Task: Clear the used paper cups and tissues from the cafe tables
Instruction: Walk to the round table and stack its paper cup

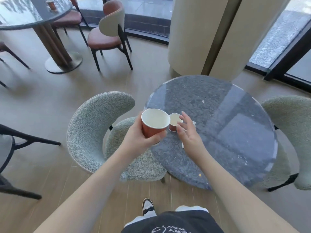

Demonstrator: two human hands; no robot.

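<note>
My left hand (140, 139) grips a red paper cup (154, 123) with a white inside, held above the left edge of the round grey stone table (218, 132). A second, smaller-looking red paper cup (173, 124) stands on the table just right of it. My right hand (188, 132) hovers beside that cup with fingers spread, fingertips at its rim. A white tissue (193, 123) lies on the table, mostly hidden under my right hand. Another red cup (51, 5) stands on the far table at the top left.
Grey upholstered chairs stand left (94, 128) and right (292, 132) of the near table. A thick cream pillar (210, 36) rises behind it. A second round table (25, 14) with brown chairs (109, 31) is at the upper left. Open wood floor lies between.
</note>
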